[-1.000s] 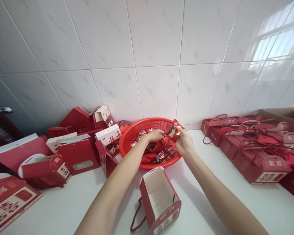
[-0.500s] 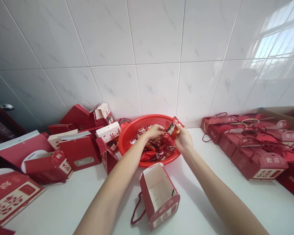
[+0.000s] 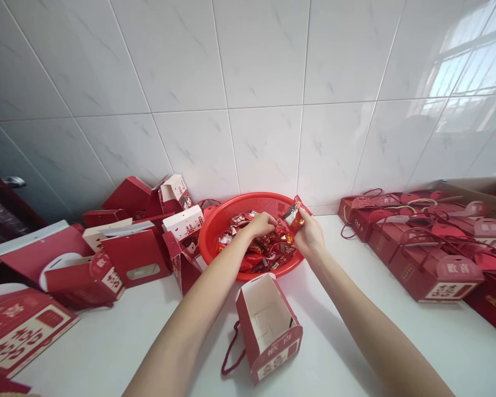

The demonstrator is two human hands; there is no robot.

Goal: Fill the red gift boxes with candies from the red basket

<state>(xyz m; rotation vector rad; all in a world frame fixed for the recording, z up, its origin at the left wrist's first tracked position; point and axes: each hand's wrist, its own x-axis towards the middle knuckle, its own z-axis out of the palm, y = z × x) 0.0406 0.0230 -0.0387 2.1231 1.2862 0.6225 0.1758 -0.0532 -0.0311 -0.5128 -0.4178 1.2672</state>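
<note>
A red plastic colander [image 3: 210, 242] holds a heap of red-wrapped candies [image 3: 268, 258]. My left hand [image 3: 261, 225] reaches into it, fingers curled down among the candies; what the fingertips grip is hidden. At the colander's right rim, my right hand [image 3: 310, 234] is closed around wrapped candies [image 3: 294, 214], red with a pale patch and shiny wrapper ends. Between my forearms, in front of the colander, stands an open red gift box [image 3: 268, 325] with a white inside, nothing lying in it. Its dark red cord handle [image 3: 231, 353] hangs out at the left.
On the left stand several open red gift boxes [image 3: 136, 253], some against the wall. Rows of closed red boxes [image 3: 434, 270] with cord handles fill the right side. A brown cardboard carton [image 3: 467, 190] sits behind them. White tiled wall [image 3: 264, 149] rises directly behind the colander.
My left hand has moved slightly right and down into the candies. My right hand keeps its candies near the rim, turned a little. The open gift box stays put.
</note>
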